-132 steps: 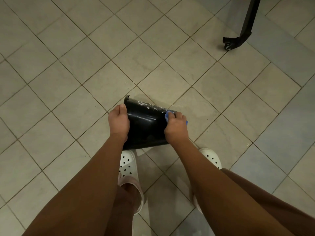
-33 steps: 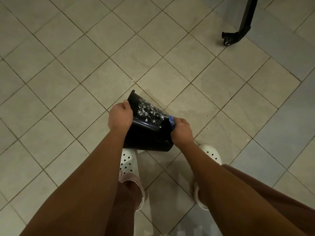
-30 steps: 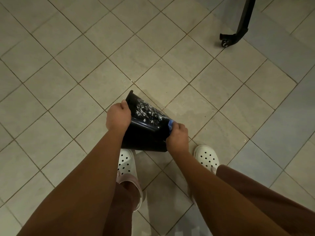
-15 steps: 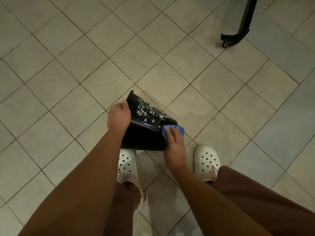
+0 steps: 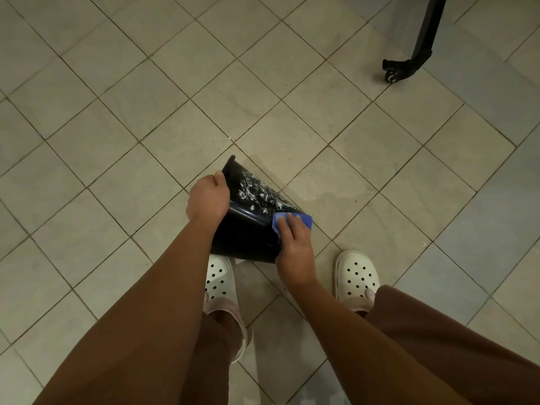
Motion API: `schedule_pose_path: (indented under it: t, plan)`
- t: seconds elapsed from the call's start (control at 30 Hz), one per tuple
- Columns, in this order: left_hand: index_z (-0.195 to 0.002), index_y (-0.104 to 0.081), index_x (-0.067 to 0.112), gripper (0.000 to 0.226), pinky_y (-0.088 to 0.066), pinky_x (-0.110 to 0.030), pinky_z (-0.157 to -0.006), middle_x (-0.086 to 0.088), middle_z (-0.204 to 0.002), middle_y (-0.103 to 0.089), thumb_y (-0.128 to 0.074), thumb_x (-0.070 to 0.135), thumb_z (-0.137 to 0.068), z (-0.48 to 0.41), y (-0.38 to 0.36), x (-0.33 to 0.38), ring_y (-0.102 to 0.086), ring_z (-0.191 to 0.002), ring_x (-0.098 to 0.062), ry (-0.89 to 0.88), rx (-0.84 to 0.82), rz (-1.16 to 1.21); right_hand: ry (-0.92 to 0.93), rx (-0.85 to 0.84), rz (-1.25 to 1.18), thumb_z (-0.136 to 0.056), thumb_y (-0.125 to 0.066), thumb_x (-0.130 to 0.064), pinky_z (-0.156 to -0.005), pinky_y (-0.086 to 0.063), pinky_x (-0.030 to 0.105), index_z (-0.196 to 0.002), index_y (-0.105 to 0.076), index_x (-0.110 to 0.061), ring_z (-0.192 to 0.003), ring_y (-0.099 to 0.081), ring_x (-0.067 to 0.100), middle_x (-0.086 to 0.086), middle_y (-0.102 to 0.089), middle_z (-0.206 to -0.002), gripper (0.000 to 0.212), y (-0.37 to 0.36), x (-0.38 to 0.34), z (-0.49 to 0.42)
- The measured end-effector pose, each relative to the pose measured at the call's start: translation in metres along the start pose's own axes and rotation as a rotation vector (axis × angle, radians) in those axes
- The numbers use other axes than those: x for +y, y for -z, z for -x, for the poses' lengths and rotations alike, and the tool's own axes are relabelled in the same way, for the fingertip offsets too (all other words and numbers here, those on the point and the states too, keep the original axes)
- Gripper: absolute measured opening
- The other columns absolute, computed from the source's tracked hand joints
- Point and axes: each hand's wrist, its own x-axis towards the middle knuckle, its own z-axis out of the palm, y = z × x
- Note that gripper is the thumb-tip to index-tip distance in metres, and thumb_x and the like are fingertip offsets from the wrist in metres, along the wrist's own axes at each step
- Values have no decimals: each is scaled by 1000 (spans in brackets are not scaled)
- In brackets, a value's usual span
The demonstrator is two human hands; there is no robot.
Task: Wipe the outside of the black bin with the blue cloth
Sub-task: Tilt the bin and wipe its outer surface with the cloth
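The black bin (image 5: 248, 229) is held tipped on its side above the tiled floor, its rim toward the upper left. White specks and smears cover its upper wall. My left hand (image 5: 208, 197) grips the bin at the rim end. My right hand (image 5: 293, 247) presses the blue cloth (image 5: 304, 221) flat against the bin's right side near the base end; most of the cloth is hidden under my fingers.
My feet in white perforated clogs (image 5: 356, 277) stand just below the bin. A black metal leg with a caster wheel (image 5: 393, 72) stands at the upper right. A faint wet patch (image 5: 336, 197) marks the beige tiles right of the bin.
The bin has been turned, showing more of its speckled wall. My right hand has shifted from the bin's edge onto its side, with the cloth now spread flat under the fingers.
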Motion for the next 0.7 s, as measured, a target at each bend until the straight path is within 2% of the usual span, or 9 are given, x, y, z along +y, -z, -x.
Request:
schedule_pose_path:
  t: [0.13,0.23,0.3,0.4,0.53,0.7]
  plan:
    - [-69,-46,11,47,-35,-34,-61,-5,-67,-48,-30,36,-105,1,-1,-1,-44,-60,-18,15,2,24,45,-21,-3,-63,-64,18,-96,-45,51,-127,-53,0,-119,-48,42,23,-52,-127,67,6,1,-21]
    - [-66,-44,13,47,-34,-32,-58,-5,-66,-48,-31,36,-105,1,-1,0,-44,-59,-18,33,13,33,-101,-33,-11,-68,-58,14,-102,-42,44,-130,-49,0,-121,-44,37,22,-49,-130,64,10,8,-24]
    - [-65,-42,13,48,-32,-32,-55,-5,-64,-46,-31,36,-105,1,-1,0,-42,-57,-18,38,10,49,-137,-16,16,-65,-62,14,-99,-44,46,-128,-49,1,-119,-44,38,24,-49,-128,66,9,5,-15]
    - [-62,-39,14,48,-32,-33,-58,-4,-63,-43,-32,36,-104,-1,-1,0,-40,-57,-18,36,-5,84,-33,-23,63,-61,-72,12,-91,-49,52,-124,-53,3,-115,-49,44,27,-52,-123,67,3,-6,0]
    - [-61,-37,14,48,-33,-35,-62,-4,-61,-40,-34,33,-104,0,1,0,-37,-57,-17,22,-18,136,86,-5,33,-62,-69,13,-94,-46,52,-126,-52,1,-117,-48,42,24,-53,-125,68,7,-14,-23]
    - [-60,-37,14,48,-32,-35,-62,-3,-60,-39,-34,32,-104,2,1,-1,-36,-56,-17,36,-16,147,-112,-39,39,-70,-59,12,-100,-42,45,-130,-48,0,-120,-43,38,23,-48,-130,63,14,4,-26]
